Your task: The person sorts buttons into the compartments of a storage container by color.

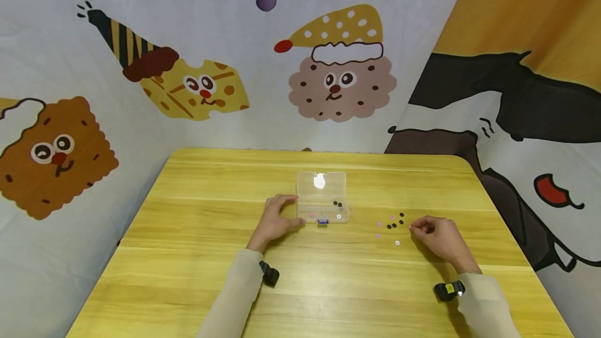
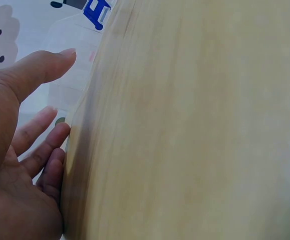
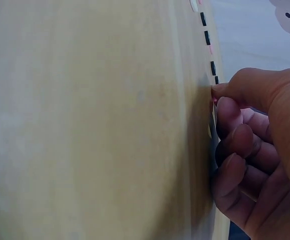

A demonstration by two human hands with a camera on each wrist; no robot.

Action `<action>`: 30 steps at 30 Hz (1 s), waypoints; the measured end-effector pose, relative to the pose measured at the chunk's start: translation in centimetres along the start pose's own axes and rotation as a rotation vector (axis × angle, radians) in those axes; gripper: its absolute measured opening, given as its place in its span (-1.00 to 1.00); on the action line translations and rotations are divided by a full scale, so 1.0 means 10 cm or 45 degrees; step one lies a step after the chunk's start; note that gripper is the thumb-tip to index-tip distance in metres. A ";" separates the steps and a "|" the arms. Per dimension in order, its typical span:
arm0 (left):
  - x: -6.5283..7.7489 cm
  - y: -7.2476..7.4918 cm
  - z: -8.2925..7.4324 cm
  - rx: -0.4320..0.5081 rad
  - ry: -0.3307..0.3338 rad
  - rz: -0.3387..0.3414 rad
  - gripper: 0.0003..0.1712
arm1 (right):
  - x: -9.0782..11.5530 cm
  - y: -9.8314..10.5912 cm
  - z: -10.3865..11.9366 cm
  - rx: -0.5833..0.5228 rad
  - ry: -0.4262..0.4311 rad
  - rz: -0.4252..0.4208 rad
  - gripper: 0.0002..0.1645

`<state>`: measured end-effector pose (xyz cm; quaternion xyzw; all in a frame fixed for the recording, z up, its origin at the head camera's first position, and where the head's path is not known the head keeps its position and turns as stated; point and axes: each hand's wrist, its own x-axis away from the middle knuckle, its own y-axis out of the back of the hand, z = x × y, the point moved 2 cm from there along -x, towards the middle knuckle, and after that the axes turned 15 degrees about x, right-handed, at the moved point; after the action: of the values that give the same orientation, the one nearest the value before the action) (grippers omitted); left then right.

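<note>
A clear plastic box (image 1: 323, 207) with its lid raised stands on the table, a blue latch (image 1: 323, 221) at its front; several button-like discs lie inside. My left hand (image 1: 276, 219) rests at the box's left end, thumb at the front corner and index finger at the back, spread wide. To the right of the box lie loose black buttons (image 1: 394, 225), pink buttons (image 1: 379, 224) and a white button (image 1: 397, 243). Beside them my right hand (image 1: 439, 234) pinches a small pink button (image 3: 214, 99) between thumb and index finger, mostly hidden by the fingertips; its other fingers are curled.
The wooden table (image 1: 197, 286) ends at a hanging cloth (image 1: 211, 4) printed with cartoon figures, behind and at both sides. A small dark camera sits on each wrist, the left camera (image 1: 269, 274) and the right camera (image 1: 448, 291).
</note>
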<state>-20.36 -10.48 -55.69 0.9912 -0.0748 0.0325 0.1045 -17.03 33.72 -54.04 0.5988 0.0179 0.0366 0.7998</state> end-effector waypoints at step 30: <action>0.00 0.00 -0.01 0.000 0.005 -0.004 -0.22 | -0.01 0.03 0.01 0.017 0.027 0.041 -0.79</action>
<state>-20.35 -10.47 -55.56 0.9912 -0.0729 0.0342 0.1048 -17.14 33.66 -53.75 0.6040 0.0171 0.0555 0.7949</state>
